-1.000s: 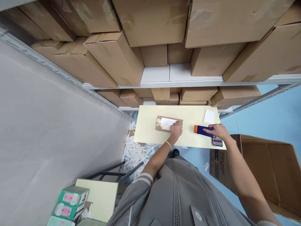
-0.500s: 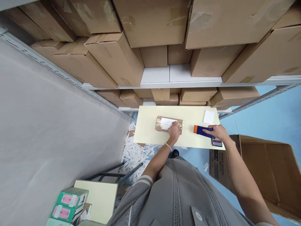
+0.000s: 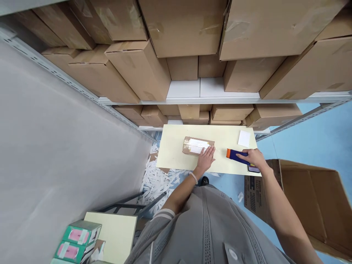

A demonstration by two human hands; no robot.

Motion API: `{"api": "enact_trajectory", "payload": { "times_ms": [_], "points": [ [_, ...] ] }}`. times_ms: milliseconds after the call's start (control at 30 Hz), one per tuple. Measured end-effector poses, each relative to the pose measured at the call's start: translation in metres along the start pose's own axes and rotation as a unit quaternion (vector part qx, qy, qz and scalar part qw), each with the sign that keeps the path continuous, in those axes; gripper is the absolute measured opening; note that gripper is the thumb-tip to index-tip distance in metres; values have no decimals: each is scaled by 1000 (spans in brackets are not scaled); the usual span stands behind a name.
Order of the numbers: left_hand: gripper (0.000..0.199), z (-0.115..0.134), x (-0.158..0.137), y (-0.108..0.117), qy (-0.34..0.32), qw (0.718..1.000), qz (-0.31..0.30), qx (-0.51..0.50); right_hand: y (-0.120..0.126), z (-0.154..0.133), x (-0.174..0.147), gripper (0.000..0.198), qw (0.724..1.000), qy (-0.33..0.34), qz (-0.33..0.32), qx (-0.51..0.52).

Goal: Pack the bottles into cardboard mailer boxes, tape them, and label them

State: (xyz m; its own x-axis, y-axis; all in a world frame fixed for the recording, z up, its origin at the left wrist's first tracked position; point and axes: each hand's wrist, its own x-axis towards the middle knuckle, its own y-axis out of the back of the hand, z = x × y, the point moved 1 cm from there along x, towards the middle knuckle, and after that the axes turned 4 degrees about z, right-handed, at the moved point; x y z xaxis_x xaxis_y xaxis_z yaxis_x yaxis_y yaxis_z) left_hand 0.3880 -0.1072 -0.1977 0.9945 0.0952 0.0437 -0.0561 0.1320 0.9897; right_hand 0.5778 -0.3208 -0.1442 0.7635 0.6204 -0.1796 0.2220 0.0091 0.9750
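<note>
A small brown cardboard parcel with a white label and shiny clear tape lies on the cream tabletop. My left hand rests flat on its right end, fingers stretched out over the label's edge. To the right, my right hand is wrapped round a dark blue tape dispenser with an orange end pointing at the parcel. The dispenser is held just over the table. Under my right hand, a dark phone-like device is partly covered.
A white pad of paper lies at the table's back right. Shelves with cardboard boxes rise behind. A large open carton stands at right. Paper shreds cover the floor at left, near green boxes.
My left hand has gone from bent, closed fingers on the parcel's right end to lying flat there with fingers extended. My right hand keeps its grip and has barely moved.
</note>
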Motion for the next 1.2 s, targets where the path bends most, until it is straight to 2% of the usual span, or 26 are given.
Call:
{"api": "enact_trajectory", "payload": {
  "times_ms": [233, 333, 433, 500, 667, 767, 933, 1067, 1200],
  "points": [
    [70, -42, -15, 12, 45, 997, -16, -63, 0, -3, -11, 51, 1000, -2, 9, 17],
    [77, -75, -33, 20, 146, 987, -28, -57, -5, -7, -12, 51, 1000, -11, 8, 18],
    [80, -109, -52, 23, 263, 963, -18, -60, -12, -12, -11, 51, 999, -19, 4, 26],
    [81, -125, -59, 21, 296, 948, -9, -115, -16, -16, -7, 52, 999, -22, -3, 34],
    [83, -135, -56, 15, 256, 925, 23, -279, -26, -37, 7, 50, 997, -40, -13, 61],
    [77, -132, -49, 14, 259, 922, 45, -283, -32, -47, 16, 52, 990, -40, -56, 121],
    [71, -129, -34, 21, 286, 928, 22, -239, -35, -44, 31, 57, 969, -51, -81, 227],
    [66, -143, -14, 33, 305, 919, -12, -251, -32, -38, 41, 53, 936, -86, -114, 321],
    [61, -173, 17, 51, 274, 915, -43, -294, -31, -41, 42, 43, 876, -163, -149, 429]
  ]
}}
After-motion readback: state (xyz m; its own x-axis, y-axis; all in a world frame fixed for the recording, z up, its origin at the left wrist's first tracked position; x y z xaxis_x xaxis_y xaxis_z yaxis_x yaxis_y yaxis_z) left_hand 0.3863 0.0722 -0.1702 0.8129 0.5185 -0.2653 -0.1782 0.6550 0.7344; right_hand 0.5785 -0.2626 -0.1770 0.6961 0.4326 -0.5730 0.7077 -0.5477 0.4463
